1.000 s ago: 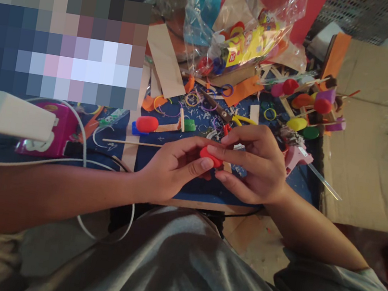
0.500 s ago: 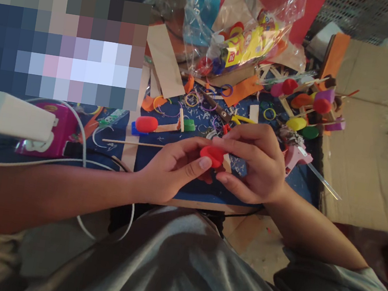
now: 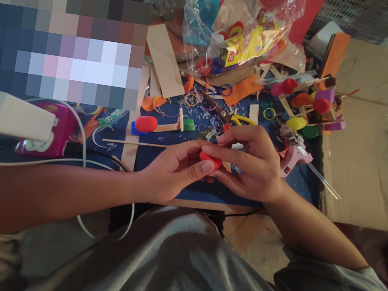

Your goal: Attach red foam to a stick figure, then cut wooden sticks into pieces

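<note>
Both my hands meet over the near edge of a blue work board (image 3: 163,153). Between them is a small red plastic cap (image 3: 209,158). My left hand (image 3: 172,169) pinches it from the left with thumb and fingers closed. My right hand (image 3: 249,166) covers it from the right, fingers laid over its top. Most of the cap is hidden by the fingers. A thin wooden skewer (image 3: 132,143) lies on the board just left of my left hand.
A red cap on a craft stick (image 3: 146,123) lies behind the hands. A pink glue gun (image 3: 294,156) sits at the right, with a stick-and-cap model (image 3: 312,107) beyond. Pliers (image 3: 227,115), rubber bands, cardboard (image 3: 369,142), a plastic bag (image 3: 240,31) and a white charger (image 3: 11,115) crowd the board.
My right hand's fingers have shifted slightly down over the red cap, hiding more of it. Both hands stay in the same place.
</note>
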### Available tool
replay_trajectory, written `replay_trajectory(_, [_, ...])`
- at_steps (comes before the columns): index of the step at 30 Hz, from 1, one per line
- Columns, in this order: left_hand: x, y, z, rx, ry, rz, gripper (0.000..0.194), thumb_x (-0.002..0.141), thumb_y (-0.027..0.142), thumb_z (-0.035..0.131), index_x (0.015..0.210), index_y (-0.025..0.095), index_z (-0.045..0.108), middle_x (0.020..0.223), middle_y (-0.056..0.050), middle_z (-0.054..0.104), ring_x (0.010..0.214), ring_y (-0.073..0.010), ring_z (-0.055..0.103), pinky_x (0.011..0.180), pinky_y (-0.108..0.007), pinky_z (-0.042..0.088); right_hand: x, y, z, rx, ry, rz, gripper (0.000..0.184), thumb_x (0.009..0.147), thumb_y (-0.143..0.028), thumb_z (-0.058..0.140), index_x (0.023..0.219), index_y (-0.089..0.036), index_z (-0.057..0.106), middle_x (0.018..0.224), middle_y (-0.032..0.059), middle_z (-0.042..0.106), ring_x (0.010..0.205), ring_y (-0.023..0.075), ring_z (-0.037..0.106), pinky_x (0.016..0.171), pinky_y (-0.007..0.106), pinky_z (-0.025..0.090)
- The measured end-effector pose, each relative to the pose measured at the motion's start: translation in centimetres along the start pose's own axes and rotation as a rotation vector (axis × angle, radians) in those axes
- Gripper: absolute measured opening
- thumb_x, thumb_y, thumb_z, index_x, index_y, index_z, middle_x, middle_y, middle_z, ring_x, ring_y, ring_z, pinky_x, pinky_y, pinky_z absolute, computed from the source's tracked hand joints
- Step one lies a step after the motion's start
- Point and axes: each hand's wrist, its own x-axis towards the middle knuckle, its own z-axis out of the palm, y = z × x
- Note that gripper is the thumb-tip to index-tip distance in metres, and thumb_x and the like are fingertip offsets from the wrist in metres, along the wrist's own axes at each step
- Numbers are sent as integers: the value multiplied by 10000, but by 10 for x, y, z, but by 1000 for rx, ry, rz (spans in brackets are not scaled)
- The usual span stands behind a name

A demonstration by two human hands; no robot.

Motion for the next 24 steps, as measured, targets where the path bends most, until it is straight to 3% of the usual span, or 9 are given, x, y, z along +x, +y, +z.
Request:
replay_trajectory(3, [-1, 0, 0, 21, -1, 21, 419, 1058, 591, 854, 1121, 184, 774, 1047, -65, 812, 969, -178, 770, 898, -289, 662, 0, 0, 0, 5, 3, -1, 482, 1080, -463, 817, 1527, -287, 780, 1227, 121, 736, 1058, 273, 760, 839, 454, 750])
replay_trajectory(7, [-4, -4, -2, 9, -26, 44, 425, 1153, 599, 707, 1141, 177, 755, 1042, -74, 794, 937, -154, 753, 853, -260, 623, 0, 0, 0, -8, 3, -13, 361, 1104, -324, 759, 1458, -296, 821, 1201, 128, 747, 1044, 265, 766, 805, 429, 752])
replay_trajectory(11, [-4, -9, -3, -45, -32, -6, 527, 1010, 532, 930, 1336, 203, 679, 1126, -67, 786, 972, -164, 770, 901, -282, 653, -1, 1, -1, -42, -6, 0, 333, 1091, -312, 759, 1412, -340, 845, 1184, 112, 754, 1033, 273, 778, 791, 453, 760])
replay_trajectory(13, [-3, -11, -2, -71, 0, -26, 571, 969, 498, 978, 1339, 217, 646, 1099, -38, 772, 928, -147, 763, 883, -275, 658, -1, 0, -1, -49, 1, -3, 348, 1081, -307, 772, 1420, -346, 838, 1180, 107, 758, 1020, 272, 780, 781, 455, 757])
replay_trajectory(18, [-3, -4, 1, -71, 12, -32, 438, 1085, 603, 815, 1211, 205, 683, 1036, -40, 760, 912, -154, 745, 870, -289, 658, 2, 0, 0, -3, 17, 16, 416, 1061, -387, 822, 1456, -255, 810, 1217, 147, 754, 1050, 286, 777, 830, 467, 755])
replay_trajectory(21, [-4, 0, 0, -46, -18, -6, 415, 1113, 600, 776, 1151, 194, 703, 1008, -45, 753, 908, -151, 746, 864, -280, 650, 1, 0, 1, 24, 36, 4, 315, 1068, -333, 812, 1365, -232, 835, 1220, 135, 743, 1068, 261, 775, 842, 421, 739])
replay_trajectory(24, [-4, -2, -2, -35, -43, -13, 464, 1079, 603, 823, 1250, 189, 700, 1092, -76, 786, 965, -177, 778, 895, -308, 664, 0, 1, 1, 7, 37, 7, 244, 1084, -314, 801, 1312, -240, 844, 1225, 105, 736, 1060, 228, 772, 838, 388, 726])
